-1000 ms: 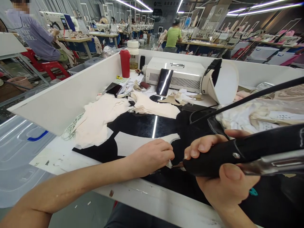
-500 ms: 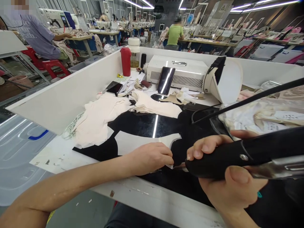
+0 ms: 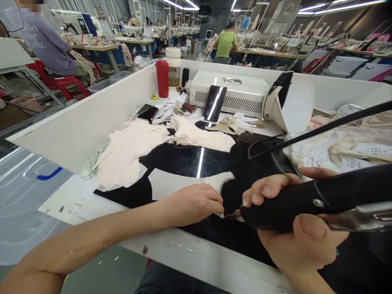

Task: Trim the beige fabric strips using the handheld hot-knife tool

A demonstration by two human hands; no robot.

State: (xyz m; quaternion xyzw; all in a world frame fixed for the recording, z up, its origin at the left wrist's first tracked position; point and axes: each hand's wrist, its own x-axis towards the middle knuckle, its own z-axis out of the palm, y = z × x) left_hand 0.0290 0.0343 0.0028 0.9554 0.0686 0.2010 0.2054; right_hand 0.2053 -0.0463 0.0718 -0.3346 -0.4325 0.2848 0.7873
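My left hand (image 3: 199, 204) lies over the lower edge of a flat white cut piece (image 3: 174, 183), its fingertips closed on the piece's right corner. My right hand (image 3: 294, 228) wraps round a thick black hand-held tool (image 3: 284, 200) with a metal lever along its side. The tool's thin metal tip (image 3: 235, 215) points left and reaches close to my left fingertips; whether it touches the piece I cannot tell. Beneath both hands is a glossy black work surface (image 3: 180, 157). Behind the cut piece lie a stack of cream fabric pieces (image 3: 202, 136) and a loose cream pile (image 3: 122, 151).
A white vented metal box (image 3: 226, 92) stands at the back, a phone (image 3: 214, 104) leaning on it. Left of it are a red bottle (image 3: 162, 79) and a jar (image 3: 173, 69). A black cable (image 3: 321, 126) crosses the right side. White boards (image 3: 82, 118) edge the table.
My right hand and the black tool have shifted very slightly right in view. My left hand stays on the white piece. The seated person at left has drawn an arm back.
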